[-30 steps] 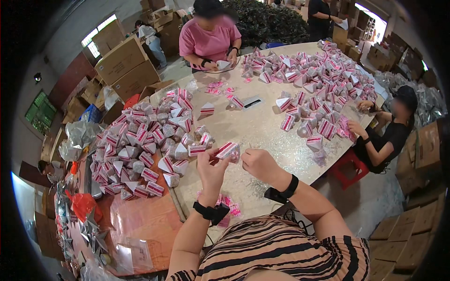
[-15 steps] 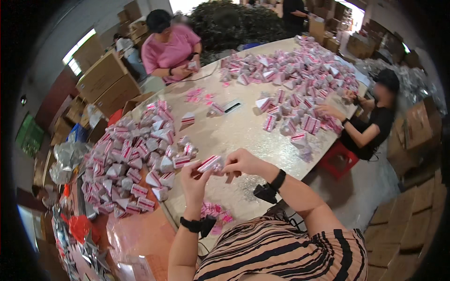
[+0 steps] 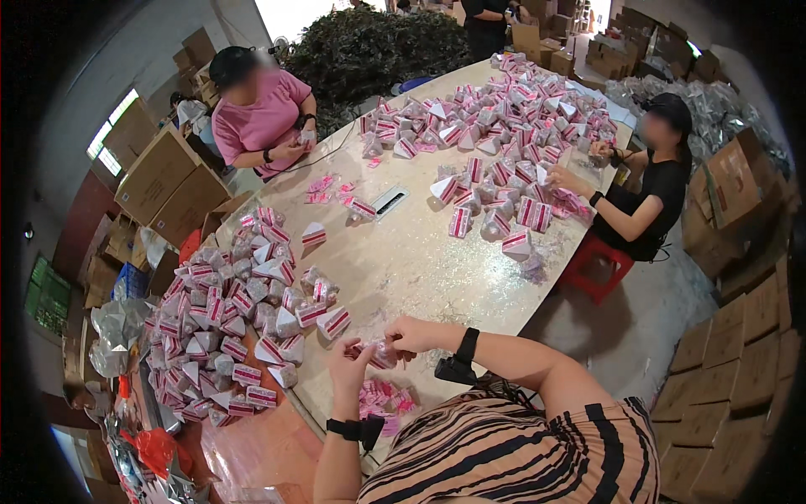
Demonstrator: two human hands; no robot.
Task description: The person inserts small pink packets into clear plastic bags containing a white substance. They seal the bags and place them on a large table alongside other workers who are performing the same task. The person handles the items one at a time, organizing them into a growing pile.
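Close in front of me, both hands pinch a small clear packet [image 3: 382, 356] with a pink-striped label. My left hand [image 3: 346, 366] grips its left side with closed fingers. The fingers of my right hand [image 3: 413, 334] close on its right end and partly hide it. A striped packet [image 3: 333, 322] rests just beyond my left hand, at the edge of a large heap of similar wedge-shaped packets [image 3: 231, 315]. Below my hands lies a small pile of pink labels [image 3: 382, 396].
A person in pink [image 3: 260, 118] works at the far left side of the table [image 3: 336, 235]. Another in black [image 3: 651, 193] sits at the right on a red stool [image 3: 598, 267]. A second packet heap [image 3: 495, 126] covers the far end. Cardboard boxes [image 3: 722, 378] stand right.
My view has shifted, and both hands have come closer to me with a packet between them. A striped packet now shows beside the left heap, where none was visible before.
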